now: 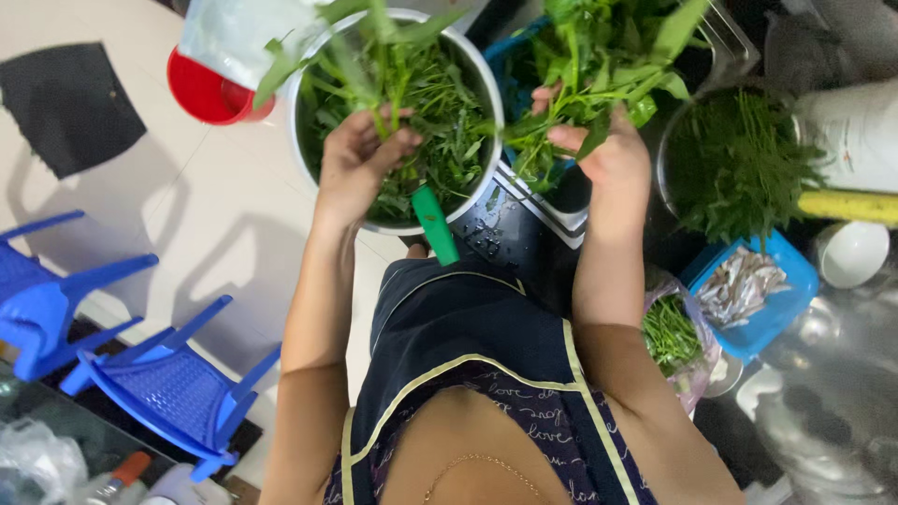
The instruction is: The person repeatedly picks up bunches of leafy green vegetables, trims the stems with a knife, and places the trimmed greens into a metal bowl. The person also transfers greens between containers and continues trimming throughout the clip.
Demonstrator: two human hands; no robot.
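Note:
My left hand [360, 164] is over a large metal pot [491, 103] full of leafy greens and grips a few green stems [379, 65] that stand up out of it. A green knife handle [435, 224] pokes out below that hand, over the pot's near rim. My right hand [608, 150] holds a bunch of leafy greens [599, 56] above a blue basket [510, 70] to the right of the pot.
A red bowl [201, 93] under a clear plastic bag [238, 37] sits left of the pot. Right: a metal bowl of fine greens [734, 159], a blue tray of small fish [748, 290], a white cup [851, 252], a bag of greens [673, 337]. Blue plastic chairs [140, 365] stand at left.

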